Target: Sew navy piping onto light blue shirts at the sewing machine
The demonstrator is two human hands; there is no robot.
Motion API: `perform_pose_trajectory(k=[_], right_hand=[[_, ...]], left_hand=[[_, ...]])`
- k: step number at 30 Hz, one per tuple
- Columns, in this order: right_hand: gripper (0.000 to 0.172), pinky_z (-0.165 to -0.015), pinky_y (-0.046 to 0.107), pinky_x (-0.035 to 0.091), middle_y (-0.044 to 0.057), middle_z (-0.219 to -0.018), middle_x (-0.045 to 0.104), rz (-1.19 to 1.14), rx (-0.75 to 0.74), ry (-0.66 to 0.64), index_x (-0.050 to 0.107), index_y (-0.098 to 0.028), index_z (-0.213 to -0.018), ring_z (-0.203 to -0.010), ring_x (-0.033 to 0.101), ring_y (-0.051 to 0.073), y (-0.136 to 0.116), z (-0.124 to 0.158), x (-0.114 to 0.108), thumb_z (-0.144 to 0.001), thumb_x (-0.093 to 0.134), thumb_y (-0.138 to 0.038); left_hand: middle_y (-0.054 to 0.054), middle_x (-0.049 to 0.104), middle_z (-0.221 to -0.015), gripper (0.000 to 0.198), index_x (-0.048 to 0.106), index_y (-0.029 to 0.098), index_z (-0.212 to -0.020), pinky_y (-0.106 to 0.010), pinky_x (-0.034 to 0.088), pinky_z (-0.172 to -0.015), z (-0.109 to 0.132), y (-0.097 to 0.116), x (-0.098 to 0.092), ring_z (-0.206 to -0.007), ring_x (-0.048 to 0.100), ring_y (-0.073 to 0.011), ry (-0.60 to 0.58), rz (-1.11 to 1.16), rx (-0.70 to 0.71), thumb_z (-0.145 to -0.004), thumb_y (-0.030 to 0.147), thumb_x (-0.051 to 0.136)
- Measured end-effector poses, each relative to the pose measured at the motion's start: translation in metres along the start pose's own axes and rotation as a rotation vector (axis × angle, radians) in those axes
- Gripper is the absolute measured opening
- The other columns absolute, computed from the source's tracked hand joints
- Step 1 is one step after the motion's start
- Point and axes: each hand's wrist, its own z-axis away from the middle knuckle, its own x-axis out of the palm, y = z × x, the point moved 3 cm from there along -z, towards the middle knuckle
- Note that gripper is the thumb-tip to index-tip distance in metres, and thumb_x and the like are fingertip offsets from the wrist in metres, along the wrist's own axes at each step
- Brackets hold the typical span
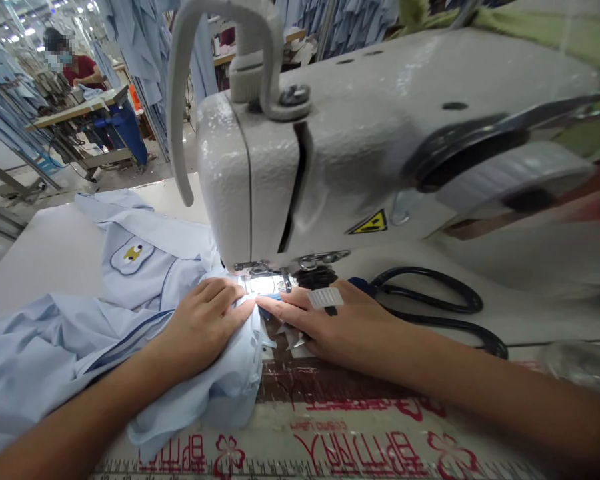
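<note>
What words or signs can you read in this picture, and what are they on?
Yellow triangular warning sticker on the white metal sewing machine: a black symbol, no words.
Red upside-down writing on the printed cream table mat: too blurred to read.
Ruler edge: numbers too small.

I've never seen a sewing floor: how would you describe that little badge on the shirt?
From the white sewing machine, look left to the pale blue shirt spread under the person's left hand. Just beyond that hand sits a small rounded patch, its yellow figure and darker outline setting it apart from the plain cloth.
</note>
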Motion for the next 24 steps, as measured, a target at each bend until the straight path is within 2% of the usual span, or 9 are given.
perform_pose_trajectory(k=[3,6,9,15,24], right_hand=[[0.029,-0.048,0.026,0.026,0.003,-0.072,0.064,0.005,0.004,-0.045,0.066,-0.024,-0.100,-0.056,0.053,0.014,0.0013,-0.0023,0.0002,-0.078,0.050,-0.014],[0.040,-0.048,0.027,0.024,0.002,-0.070,0.064,0.026,0.001,0.011,0.063,-0.026,-0.108,-0.056,0.053,0.015,0.0012,-0.0018,0.0018,-0.073,0.052,-0.011],[0.050,-0.050,0.027,0.028,0.002,-0.071,0.064,0.001,-0.038,0.063,0.057,-0.028,-0.115,-0.056,0.053,0.016,-0.0017,0.0014,0.0062,-0.068,0.053,-0.013],[0.048,-0.053,0.027,0.033,0.001,-0.071,0.064,-0.052,-0.056,0.039,0.059,-0.022,-0.110,-0.061,0.056,0.017,-0.0060,0.0035,0.0040,-0.063,0.054,-0.010],[0.053,-0.050,0.028,0.031,0.001,-0.068,0.064,-0.022,-0.050,0.051,0.057,-0.023,-0.113,-0.059,0.058,0.019,-0.0052,0.0015,0.0039,-0.062,0.055,-0.010]], left_hand=[[-0.009,0.057,-0.099,0.022,0.055,0.013,-0.106,-0.035,0.048,-0.084,-0.0018,-0.0009,0.0009,-0.092,0.051,-0.0179,-0.021,-0.046,-0.015,-0.092,0.013,0.039],[-0.009,0.056,-0.097,0.020,0.057,0.012,-0.101,-0.035,0.047,-0.083,-0.0034,0.0006,0.0006,-0.093,0.049,-0.0187,-0.023,-0.078,-0.023,-0.091,0.014,0.040],[-0.010,0.056,-0.096,0.018,0.057,0.011,-0.099,-0.035,0.047,-0.084,-0.0032,0.0036,0.0002,-0.098,0.047,-0.0207,-0.006,-0.084,-0.008,-0.091,0.014,0.041],[-0.011,0.055,-0.095,0.019,0.057,0.008,-0.101,-0.035,0.046,-0.081,-0.0032,0.0056,0.0012,-0.093,0.047,-0.0210,-0.021,-0.082,-0.009,-0.090,0.013,0.043],[-0.010,0.055,-0.095,0.019,0.057,0.009,-0.101,-0.034,0.045,-0.078,-0.0055,0.0044,0.0018,-0.090,0.046,-0.0201,-0.007,-0.099,-0.019,-0.091,0.014,0.042]])
